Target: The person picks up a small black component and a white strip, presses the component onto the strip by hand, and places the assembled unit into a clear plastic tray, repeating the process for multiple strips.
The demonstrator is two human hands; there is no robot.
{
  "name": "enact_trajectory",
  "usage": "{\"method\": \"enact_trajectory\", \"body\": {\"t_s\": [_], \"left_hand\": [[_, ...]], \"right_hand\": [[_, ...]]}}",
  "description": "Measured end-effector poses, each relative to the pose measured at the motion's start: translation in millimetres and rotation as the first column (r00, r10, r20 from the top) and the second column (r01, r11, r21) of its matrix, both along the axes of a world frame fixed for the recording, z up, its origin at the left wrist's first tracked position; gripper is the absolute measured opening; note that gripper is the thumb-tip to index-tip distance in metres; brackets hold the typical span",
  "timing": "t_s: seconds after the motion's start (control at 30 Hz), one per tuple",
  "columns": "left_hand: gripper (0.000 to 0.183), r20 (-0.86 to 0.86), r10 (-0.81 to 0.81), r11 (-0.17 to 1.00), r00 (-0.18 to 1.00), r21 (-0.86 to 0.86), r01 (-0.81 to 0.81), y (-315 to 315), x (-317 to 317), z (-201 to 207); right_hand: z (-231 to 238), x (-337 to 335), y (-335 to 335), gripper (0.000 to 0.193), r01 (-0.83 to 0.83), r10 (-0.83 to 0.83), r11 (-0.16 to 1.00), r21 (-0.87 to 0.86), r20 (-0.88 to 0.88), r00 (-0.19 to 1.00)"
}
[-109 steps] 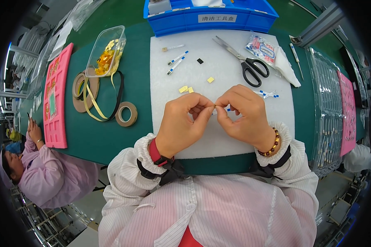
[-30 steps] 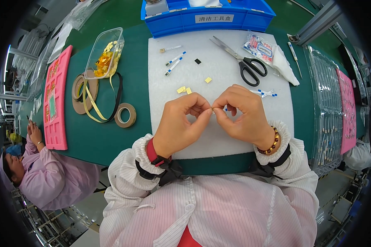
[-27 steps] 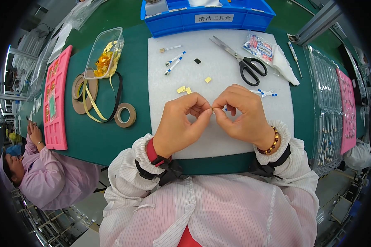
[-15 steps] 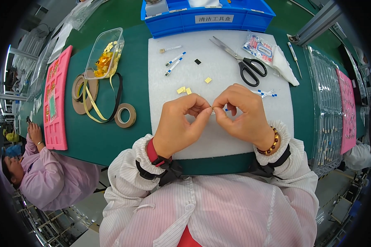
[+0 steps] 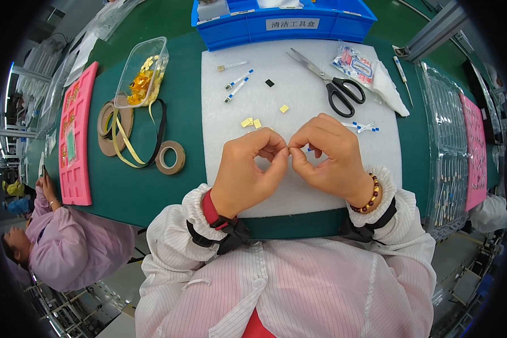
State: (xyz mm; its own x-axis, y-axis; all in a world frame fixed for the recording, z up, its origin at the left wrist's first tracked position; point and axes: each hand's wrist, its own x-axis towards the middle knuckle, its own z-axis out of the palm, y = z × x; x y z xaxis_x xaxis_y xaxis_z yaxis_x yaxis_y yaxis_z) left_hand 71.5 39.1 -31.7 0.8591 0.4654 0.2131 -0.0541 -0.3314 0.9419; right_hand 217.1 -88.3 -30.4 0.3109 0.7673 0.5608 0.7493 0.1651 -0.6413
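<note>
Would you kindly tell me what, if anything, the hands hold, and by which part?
The left hand and right hand meet at the fingers, seemingly pinching a tiny thing; it is too hidden to name or to tell which part is held.

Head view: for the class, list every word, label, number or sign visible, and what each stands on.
White label on the front of the blue bin: large dark characters, not copied here.
Small labels along its rim: too small to read.
Plastic packet: red and blue print, too small to read.
</note>
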Motion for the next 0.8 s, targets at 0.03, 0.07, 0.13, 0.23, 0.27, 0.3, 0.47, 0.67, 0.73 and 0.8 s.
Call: {"method": "enact_trajectory", "body": {"t_s": [0.03, 0.07, 0.13, 0.23, 0.27, 0.3, 0.47, 0.67, 0.73, 0.8], "left_hand": [[0.005, -0.003, 0.001, 1.000, 1.000, 0.005, -0.001, -0.2, 0.1, 0.4], [0.005, -0.003, 0.000, 1.000, 1.000, 0.004, 0.000, -0.3, 0.3, 0.1], [0.005, 0.000, 0.002, 1.000, 1.000, -0.001, -0.002, -0.2, 0.2, -1.0], [0.006, -0.001, 0.006, 1.000, 1.000, 0.004, -0.006, -0.2, 0.1, -1.3], [0.006, 0.000, 0.005, 1.000, 1.000, 0.004, -0.005, -0.2, 0.2, -1.3], [0.006, 0.000, 0.004, 1.000, 1.000, 0.002, -0.004, -0.2, 0.3, -1.4], [0.006, -0.002, -0.001, 1.000, 1.000, 0.002, 0.001, -0.4, 1.8, -1.6], [0.006, -0.001, 0.008, 1.000, 1.000, 0.030, -0.008, 0.4, -0.9, -0.5], [0.006, -0.004, 0.004, 0.999, 1.000, 0.052, -0.003, 0.7, -0.7, 0.2], [0.006, 0.001, -0.002, 0.999, 1.000, 0.055, 0.002, 0.6, -0.7, 0.2]], "right_hand": [[-0.2, 0.1, -0.1, 0.015, 0.002, -0.002, 1.000, -0.001, -0.001, 1.000], [-0.1, 0.1, -0.2, 0.015, 0.002, -0.002, 1.000, -0.002, -0.001, 1.000], [-0.2, -0.1, 0.6, 0.015, -0.003, 0.003, 1.000, 0.007, -0.007, 1.000], [0.7, -0.2, 0.5, 0.015, -0.001, 0.001, 1.000, -0.001, -0.013, 1.000], [0.7, -0.3, 0.7, 0.015, 0.000, 0.000, 1.000, -0.001, -0.013, 1.000], [0.2, -0.3, 0.8, 0.015, 0.000, 0.000, 1.000, 0.002, -0.014, 1.000], [1.5, 1.3, -1.1, 0.014, 0.001, -0.001, 1.000, -0.010, -0.020, 1.000], [1.9, -0.6, -1.3, 0.013, -0.025, 0.021, 0.999, -0.047, -0.077, 0.997], [1.7, -0.6, -1.7, 0.012, -0.030, 0.025, 0.998, -0.048, -0.087, 0.996], [2.1, -0.5, -1.8, 0.012, -0.025, 0.020, 0.998, -0.056, -0.087, 0.996]]}}
